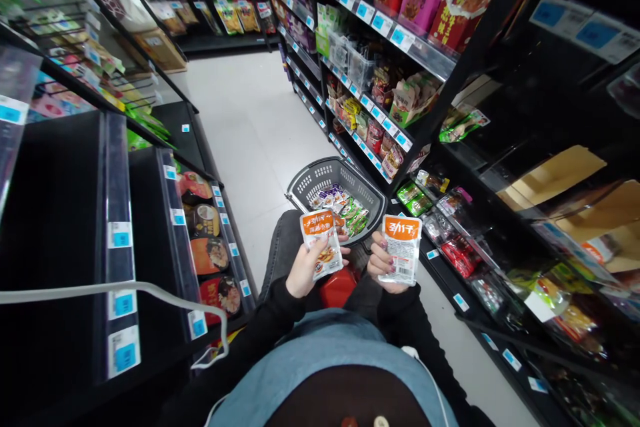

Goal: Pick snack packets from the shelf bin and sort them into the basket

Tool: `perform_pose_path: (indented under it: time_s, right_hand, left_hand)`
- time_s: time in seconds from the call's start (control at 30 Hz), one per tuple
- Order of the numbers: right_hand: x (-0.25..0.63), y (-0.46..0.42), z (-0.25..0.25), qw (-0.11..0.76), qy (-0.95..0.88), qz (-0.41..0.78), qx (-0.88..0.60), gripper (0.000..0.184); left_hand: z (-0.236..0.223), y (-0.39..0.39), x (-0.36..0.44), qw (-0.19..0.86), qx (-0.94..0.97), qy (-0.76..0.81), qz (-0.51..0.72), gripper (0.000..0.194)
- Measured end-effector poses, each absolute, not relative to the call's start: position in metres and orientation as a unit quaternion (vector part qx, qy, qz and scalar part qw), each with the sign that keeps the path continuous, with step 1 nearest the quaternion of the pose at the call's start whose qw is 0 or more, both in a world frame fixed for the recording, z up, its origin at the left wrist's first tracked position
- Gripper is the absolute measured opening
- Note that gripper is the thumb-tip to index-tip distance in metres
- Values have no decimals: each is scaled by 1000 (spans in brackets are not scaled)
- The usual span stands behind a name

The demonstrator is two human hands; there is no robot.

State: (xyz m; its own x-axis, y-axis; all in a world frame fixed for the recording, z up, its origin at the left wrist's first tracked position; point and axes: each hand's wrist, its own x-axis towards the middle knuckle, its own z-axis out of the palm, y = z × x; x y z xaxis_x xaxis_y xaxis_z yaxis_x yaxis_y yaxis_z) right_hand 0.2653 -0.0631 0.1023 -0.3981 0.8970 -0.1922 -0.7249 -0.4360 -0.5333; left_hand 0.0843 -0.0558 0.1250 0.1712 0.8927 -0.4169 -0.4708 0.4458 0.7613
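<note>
My left hand (306,271) is closed on a small white snack packet with an orange top (321,237), held upright in front of me. My right hand (383,260) grips a second, similar orange-topped packet (401,249), its printed back facing me. Both packets hover just above my knees. Just beyond them on the floor sits a grey plastic shopping basket (320,177) with several small snack packets inside. A red object (338,287) shows between my hands, low down.
I am low down in a narrow shop aisle with a white floor. Black shelves (165,227) on the left carry bowl noodles and price tags. Shelves on the right (380,113) hold snack bags and red boxes. A white cable (150,288) crosses at the left.
</note>
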Motion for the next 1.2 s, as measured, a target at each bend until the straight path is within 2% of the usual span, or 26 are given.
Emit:
perform_pose_path:
  time_s: [0.2,0.27,0.33,0.43,0.53,0.63,0.73,0.83,0.9,1.1,1.2]
  right_hand:
    - [258,-67,104,524,-197,792,-243,35]
    - [255,-65,99,538,-216,763,-287,32]
    - [256,-62,88,570,-240,685,-386,32]
    - [268,-63,65,594,-289,488,-571,34]
    - [285,-62,47,498,-385,339,-699,30]
    - [287,-45,41,416,-450,284,-738,23]
    - [273,-13,39,347,-504,283,-738,19]
    - [263,11,34,234,-590,303,-711,23]
    - [265,14,30,201,-633,309,-681,21]
    - [284,-22,25,288,-578,444,-621,17]
    - [277,-39,36,376,-539,516,-549,24]
  left_hand:
    - [125,-60,85,741,233,431,459,52]
    - [126,-61,84,741,234,431,459,53]
    - [127,-62,82,734,235,434,467,52]
    - [129,-62,75,718,227,443,486,53]
    - [130,-61,65,698,215,457,508,58]
    - [129,-60,56,677,204,476,524,57]
    - [128,-59,52,667,193,479,537,52]
    - [126,-61,52,680,193,459,538,49]
    - [124,-64,52,697,197,433,537,50]
    - [111,-67,57,688,287,430,509,56]
    - [112,-65,66,558,456,529,448,65]
